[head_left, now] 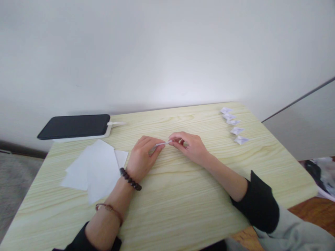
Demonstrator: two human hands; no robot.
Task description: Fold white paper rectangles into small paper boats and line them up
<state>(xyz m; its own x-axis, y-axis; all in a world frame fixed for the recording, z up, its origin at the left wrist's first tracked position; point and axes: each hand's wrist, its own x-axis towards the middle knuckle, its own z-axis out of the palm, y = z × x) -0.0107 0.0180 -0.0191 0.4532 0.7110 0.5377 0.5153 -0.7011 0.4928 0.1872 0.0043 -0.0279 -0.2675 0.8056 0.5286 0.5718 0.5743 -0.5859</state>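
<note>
Between my two hands, above the middle of the table, is a small folded piece of white paper (162,143), seen nearly edge-on. My left hand (143,153) pinches its left part between thumb and fingers. The tip at the right sits between the thumb and fingertips of my right hand (190,146). Much of the paper is hidden by my fingers, so its folded shape cannot be made out. Several white folded paper figures (237,130) with pointed ends stand in a row at the table's right side.
Loose white paper sheets (102,167) lie overlapping left of my left hand. Behind them a black-screened phone (75,126) rests on a white block, with a white cable (116,123) at its right end. The wooden table (167,209) meets a white wall (167,52) at the back.
</note>
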